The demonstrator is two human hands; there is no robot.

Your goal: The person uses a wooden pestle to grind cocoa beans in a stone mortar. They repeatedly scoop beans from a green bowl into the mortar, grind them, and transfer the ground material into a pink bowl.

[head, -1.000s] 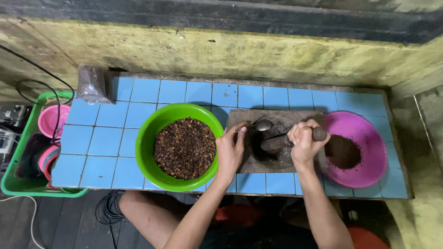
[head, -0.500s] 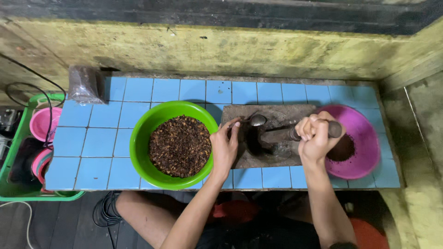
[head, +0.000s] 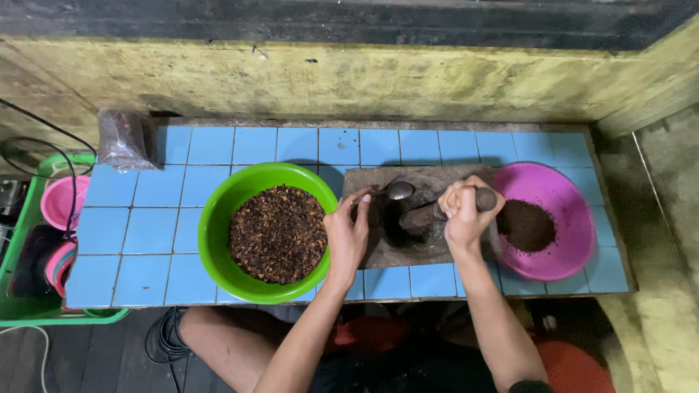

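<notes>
- Nearest to us, our bare forearms reached up from below onto the blue-tiled table (head: 145,229).
- Our left hand (head: 348,234) lay flat with its fingers nearly straight and loosely spread, gripping nothing; it rested on the left edge of the dark, flat stone grinding slab (head: 378,251), just beside the round green plastic bowl (head: 218,218) of coarse dark brown bits.
- Our right hand (head: 463,211) was curled tightly around the dark stone pestle (head: 422,216), which lay tilted on the middle of the slab.
- A metal spoon (head: 400,191) rested at the slab's far part, between our hands.
- On the right, touching the slab, stood a round pink plastic bowl (head: 568,211) holding fine dark brown powder.
- At the far left corner lay a clear plastic bag (head: 120,142).
</notes>
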